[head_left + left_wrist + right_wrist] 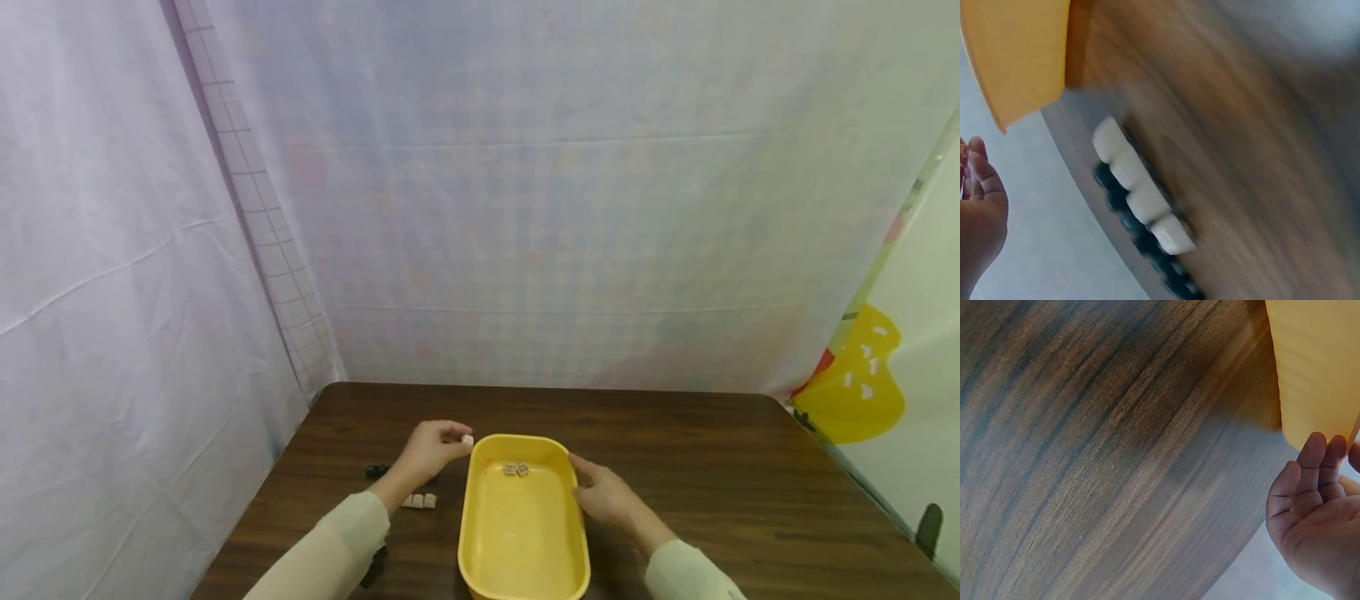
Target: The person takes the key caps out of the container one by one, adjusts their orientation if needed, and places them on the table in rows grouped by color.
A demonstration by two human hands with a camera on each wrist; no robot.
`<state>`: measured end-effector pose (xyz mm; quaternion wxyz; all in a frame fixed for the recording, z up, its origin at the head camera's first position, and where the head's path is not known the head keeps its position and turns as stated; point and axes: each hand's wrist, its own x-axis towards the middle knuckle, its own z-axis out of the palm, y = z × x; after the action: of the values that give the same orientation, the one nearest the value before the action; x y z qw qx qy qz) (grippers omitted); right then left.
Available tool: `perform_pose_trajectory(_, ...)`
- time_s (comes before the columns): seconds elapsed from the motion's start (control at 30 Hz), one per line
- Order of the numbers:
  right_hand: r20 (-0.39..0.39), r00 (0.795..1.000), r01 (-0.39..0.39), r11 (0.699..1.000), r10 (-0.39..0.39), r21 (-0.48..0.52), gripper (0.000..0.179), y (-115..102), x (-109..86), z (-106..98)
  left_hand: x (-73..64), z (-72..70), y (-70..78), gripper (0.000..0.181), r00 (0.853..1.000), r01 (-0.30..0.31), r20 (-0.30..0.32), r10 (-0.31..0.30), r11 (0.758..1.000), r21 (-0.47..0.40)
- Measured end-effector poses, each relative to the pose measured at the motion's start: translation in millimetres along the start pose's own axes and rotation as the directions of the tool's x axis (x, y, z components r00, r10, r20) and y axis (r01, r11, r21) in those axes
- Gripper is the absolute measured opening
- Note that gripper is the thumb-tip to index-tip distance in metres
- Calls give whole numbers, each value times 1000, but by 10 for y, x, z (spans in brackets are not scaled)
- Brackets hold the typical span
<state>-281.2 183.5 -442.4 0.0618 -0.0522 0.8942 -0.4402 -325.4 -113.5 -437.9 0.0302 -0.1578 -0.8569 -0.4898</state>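
My left hand [431, 452] pinches a small white cube [467, 440] between thumb and fingertips, right at the far left rim of a yellow tub [525, 542]. Inside the tub, near its far end, lie two small pale cubes [516, 470] with dark markings. On the tub's far right side my right hand [603, 493] grips the rim; in the right wrist view its fingers [1312, 453] curl against the outer wall. Beneath the left forearm, a row of white cubes [1147, 201] stands on the table alongside a row of dark cubes [1129, 222].
The brown wood-grain table [720, 475] carries everything. More dark pieces [373, 567] lie near the left sleeve. A pale curtain [562, 208] hangs behind the table's far edge, and a white sheet [135, 292] hangs on the left.
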Motion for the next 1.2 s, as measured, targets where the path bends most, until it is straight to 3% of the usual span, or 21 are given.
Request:
perform_pose_trajectory(0.27, 0, 1000, 9, 1000, -9, 19, 60, 16, 16, 6, -298, -402, -315, 21, 996, 17, -93, -7, 994, 104)
perform_pose_trajectory(0.43, 9, 1000, 2, 1000, -2, 11, 59, 5, 18, -2, -521, -659, -564, 20, 998, 25, -70, -12, 982, 189)
perform_pose_trajectory(0.6, 14, 1000, 2, 1000, -2, 31, 61, 4, 8, -1, -643, -828, -774, 16, 1000, -5, -28, 13, 956, 293)
perform_pose_trajectory(0.73, 17, 1000, 3, 999, -3, 38, 61, 11, 8, -3, -674, -872, -849, 13, 1000, -20, -1, 21, 944, 329)
perform_pose_trajectory(0.93, 10, 1000, -2, 999, 2, 34, 61, 16, 3, -4, -685, -831, -880, 14, 998, 14, 52, -30, 959, 284)
perform_pose_trajectory(1.2, 23, 1000, 4, 999, -5, 38, 63, 19, 8, -12, -702, -760, -891, 19, 995, 54, 72, -72, 972, 229)
